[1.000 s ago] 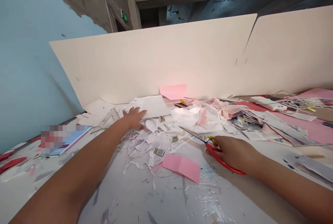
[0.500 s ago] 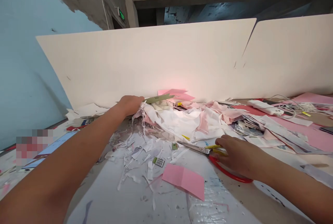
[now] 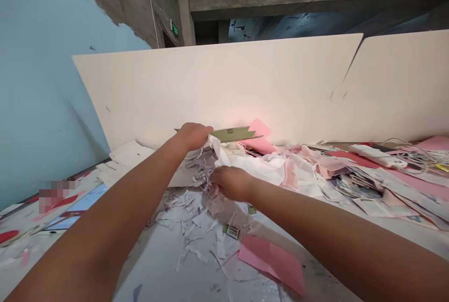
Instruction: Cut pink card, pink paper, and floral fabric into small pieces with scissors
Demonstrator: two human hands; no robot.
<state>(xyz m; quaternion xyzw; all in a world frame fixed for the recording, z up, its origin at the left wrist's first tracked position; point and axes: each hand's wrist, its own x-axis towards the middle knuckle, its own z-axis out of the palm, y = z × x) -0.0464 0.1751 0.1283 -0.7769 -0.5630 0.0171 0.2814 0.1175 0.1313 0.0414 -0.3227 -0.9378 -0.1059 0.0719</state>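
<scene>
My left hand [image 3: 194, 136] is closed on the raised edge of a thin, crumpled white bag [image 3: 219, 147], with paper strips showing beneath that edge. My right hand [image 3: 231, 183] is at the bag's opening, fingers curled round paper scraps [image 3: 214, 203]; its fingertips are partly hidden. Behind the left hand a green card strip [image 3: 233, 133] with a jagged end leans near the white panel. Loose white paper strips [image 3: 191, 227] lie below the hands. A folded pink paper [image 3: 270, 262] lies under the right forearm. The scissors are out of sight.
A white panel [image 3: 224, 91] stands along the back of the table. To the right lie stacked papers [image 3: 358, 187], a white power strip [image 3: 379, 155] and tangled cables [image 3: 424, 154]. White card pieces [image 3: 129, 157] and a blue printed sheet [image 3: 84, 199] are on the left.
My right hand has left the red-and-yellow scissors and moved left to the paper scraps at the bag. My left hand has lifted the bag's edge. The view has shifted slightly.
</scene>
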